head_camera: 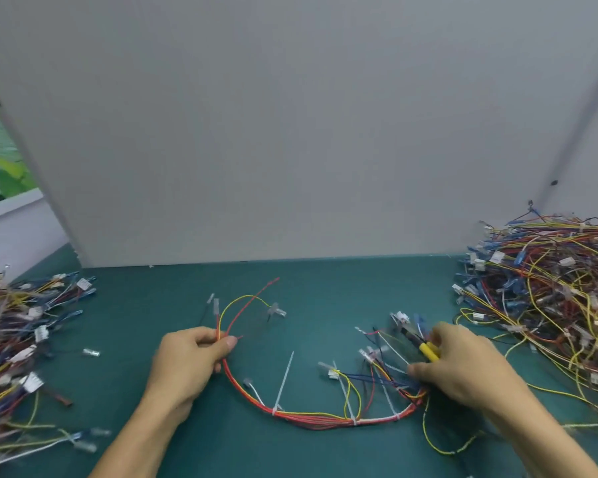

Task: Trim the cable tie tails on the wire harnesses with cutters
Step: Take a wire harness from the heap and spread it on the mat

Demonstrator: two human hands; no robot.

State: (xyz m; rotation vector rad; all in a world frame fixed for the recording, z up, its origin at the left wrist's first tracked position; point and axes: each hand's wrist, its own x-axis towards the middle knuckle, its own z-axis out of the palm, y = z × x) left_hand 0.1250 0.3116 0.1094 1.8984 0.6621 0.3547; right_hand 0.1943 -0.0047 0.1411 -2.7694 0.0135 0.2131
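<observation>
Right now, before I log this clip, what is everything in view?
wire harness: one, mostly red and yellow wires, curved on the table between the hands
cable tie tails: three visible, white, standing up from the harness, untrimmed
cutters: one, yellow handles, in the right hand
harness piles: two, mixed colours, one at the left edge, a larger one at the right
table: one, dark green top
panel: one, pale grey, upright behind the table
left hand: one, pinches the harness's left end
right hand: one, grips the cutters at the harness's right end
</observation>
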